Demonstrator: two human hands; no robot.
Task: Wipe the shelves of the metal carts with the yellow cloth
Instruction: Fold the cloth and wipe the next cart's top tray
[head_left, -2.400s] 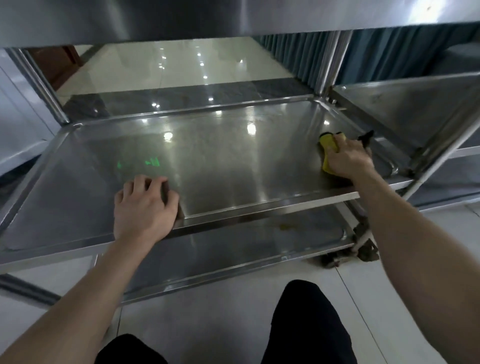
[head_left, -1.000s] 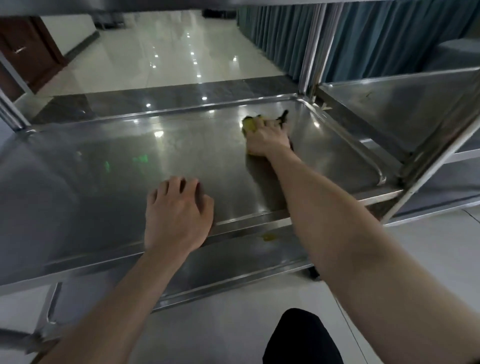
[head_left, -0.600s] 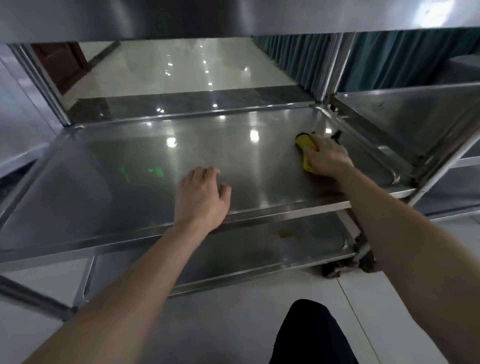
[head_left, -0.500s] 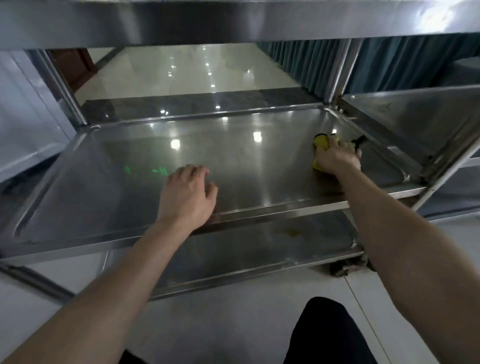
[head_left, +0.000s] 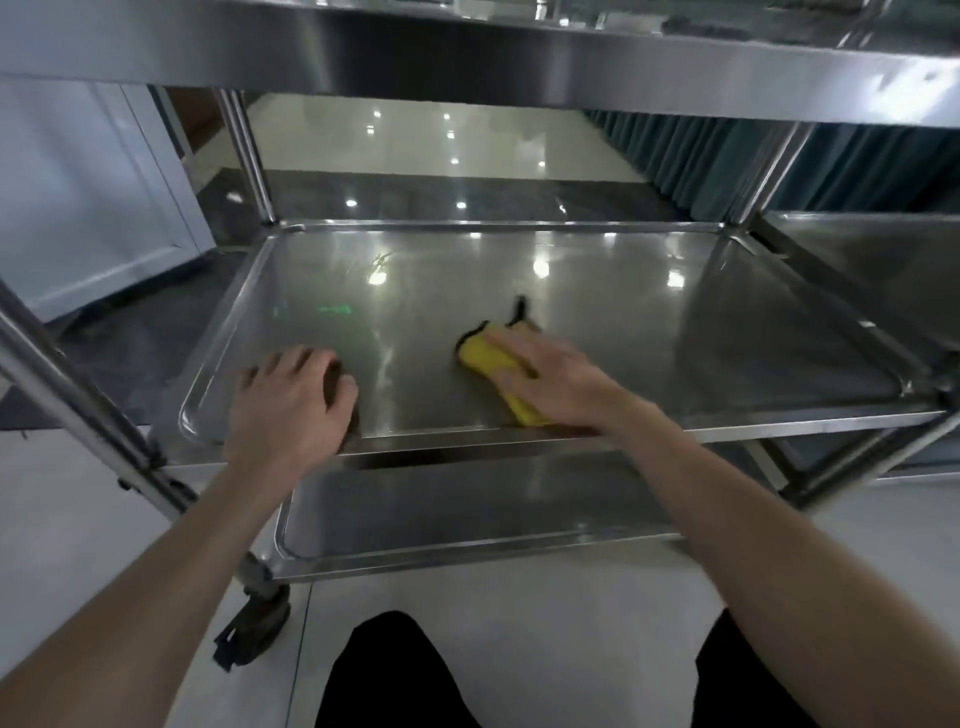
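Note:
The metal cart's middle shelf (head_left: 649, 332) fills the centre of the head view, a shiny steel tray with a raised rim. My right hand (head_left: 550, 379) lies flat on the yellow cloth (head_left: 491, 358) and presses it onto the shelf near its front middle. A dark edge of the cloth sticks out beyond my fingertips. My left hand (head_left: 291, 400) rests on the shelf's front left part, fingers slightly bent, holding nothing. The lower shelf (head_left: 467, 509) shows below the front rim.
The cart's top shelf (head_left: 467, 57) overhangs close above. A second metal cart (head_left: 883, 270) stands against the right side. An upright post (head_left: 88, 415) and a caster wheel (head_left: 254, 629) are at the near left. My dark-trousered knees (head_left: 395, 675) are on the tiled floor.
My right hand has slid the yellow cloth leftward from the shelf's right edge to its front middle. My left hand stays on the front left, and the view has shifted right.

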